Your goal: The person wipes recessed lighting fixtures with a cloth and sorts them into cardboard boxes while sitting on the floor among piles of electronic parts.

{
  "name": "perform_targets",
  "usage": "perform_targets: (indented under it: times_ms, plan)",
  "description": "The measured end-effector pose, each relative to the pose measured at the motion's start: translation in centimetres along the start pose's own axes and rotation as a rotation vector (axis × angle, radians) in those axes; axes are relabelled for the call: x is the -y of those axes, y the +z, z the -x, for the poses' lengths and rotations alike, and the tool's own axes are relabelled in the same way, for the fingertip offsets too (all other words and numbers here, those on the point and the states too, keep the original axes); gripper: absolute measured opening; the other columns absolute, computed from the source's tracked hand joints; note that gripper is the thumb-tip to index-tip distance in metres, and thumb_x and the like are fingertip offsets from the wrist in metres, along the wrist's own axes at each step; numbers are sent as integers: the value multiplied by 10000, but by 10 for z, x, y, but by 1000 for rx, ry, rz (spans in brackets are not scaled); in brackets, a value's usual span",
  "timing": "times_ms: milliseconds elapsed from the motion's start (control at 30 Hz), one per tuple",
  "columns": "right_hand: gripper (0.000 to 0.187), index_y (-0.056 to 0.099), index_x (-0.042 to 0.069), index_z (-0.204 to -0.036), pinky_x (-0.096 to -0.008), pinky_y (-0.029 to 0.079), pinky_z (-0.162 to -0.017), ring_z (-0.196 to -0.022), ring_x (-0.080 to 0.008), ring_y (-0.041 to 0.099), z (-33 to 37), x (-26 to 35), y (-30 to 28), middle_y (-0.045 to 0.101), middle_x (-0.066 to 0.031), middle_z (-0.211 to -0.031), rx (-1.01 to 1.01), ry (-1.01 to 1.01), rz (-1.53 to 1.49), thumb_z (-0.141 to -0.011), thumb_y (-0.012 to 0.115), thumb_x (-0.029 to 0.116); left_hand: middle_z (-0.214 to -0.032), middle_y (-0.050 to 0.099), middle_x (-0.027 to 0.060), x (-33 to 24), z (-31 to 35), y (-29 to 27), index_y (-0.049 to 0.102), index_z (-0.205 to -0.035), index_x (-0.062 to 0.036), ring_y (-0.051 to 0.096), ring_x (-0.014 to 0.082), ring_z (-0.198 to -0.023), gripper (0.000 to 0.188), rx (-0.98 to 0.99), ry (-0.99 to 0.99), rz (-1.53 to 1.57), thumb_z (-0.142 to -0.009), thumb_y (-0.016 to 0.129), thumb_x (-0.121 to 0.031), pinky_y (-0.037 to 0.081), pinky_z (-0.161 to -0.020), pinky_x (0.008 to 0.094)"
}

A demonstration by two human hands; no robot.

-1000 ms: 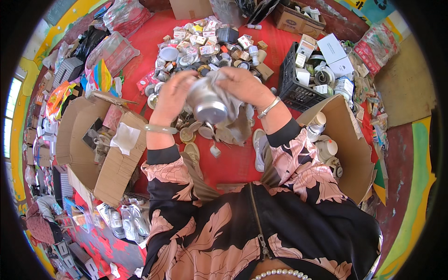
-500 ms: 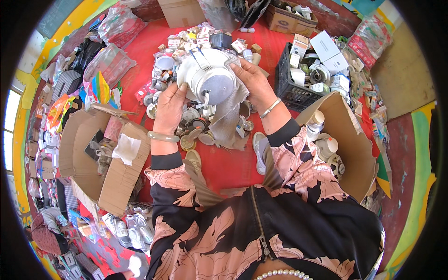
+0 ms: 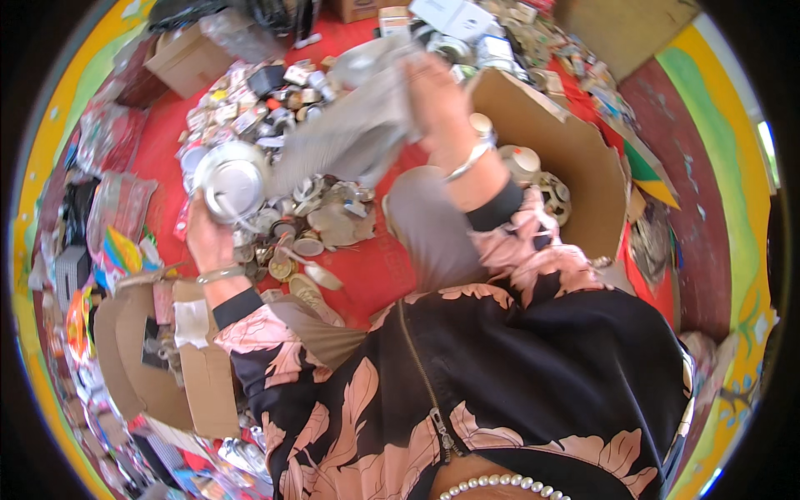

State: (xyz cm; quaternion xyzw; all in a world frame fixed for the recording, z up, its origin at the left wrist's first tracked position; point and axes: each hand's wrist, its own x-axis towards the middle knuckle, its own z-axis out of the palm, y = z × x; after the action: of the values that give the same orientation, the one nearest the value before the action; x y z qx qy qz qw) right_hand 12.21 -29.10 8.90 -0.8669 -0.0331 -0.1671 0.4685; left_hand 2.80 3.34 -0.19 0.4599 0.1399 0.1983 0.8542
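My left hand (image 3: 208, 236) grips the rim of a white round light fixture (image 3: 233, 177) with a silvery-grey centre. It holds the fixture above the left side of a heap of lamp parts (image 3: 287, 242). My right hand (image 3: 439, 107), smeared by motion, is closed on a greyish sheet of wrapping (image 3: 346, 133). The sheet stretches from that hand toward the fixture, its free end blurred. Whether the sheet still touches the fixture's right edge I cannot tell.
Small boxes and bulbs (image 3: 250, 104) lie piled on the red floor covering (image 3: 367, 279). An open carton (image 3: 575, 167) with white round fixtures stands at my right. Another open carton (image 3: 208, 379) is at my left. Wrapped goods line the walls.
Both hands were on the fixture with the wrapping against its side. The left hand has carried the fixture left, and the right hand has drawn the wrapping away from it. My view has shifted right.
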Motion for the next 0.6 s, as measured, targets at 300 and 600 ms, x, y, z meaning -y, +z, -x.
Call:
perform_targets:
  times_ms: [300,600]
  plan:
    - [378,566,7,-1096,-280,436,-818,-964,-147,557,19,-183,-249,596,-58,-1044,-246,160,-532,-826,575,271,-1123,529,109,13,0,-28,469,-1153,19,522,222,-1028,362,-47,26,-57,-890,485,-230,431,-865,387]
    - [226,627,45,-889,-350,489,-617,-801,-270,615,113,-392,-231,614,-155,-851,515,-147,1224,-745,562,207,-1183,516,121,46,21,-2,439,-1186,13,505,249,-1074,419,13,-84,63,-862,532,-238,411,-904,411]
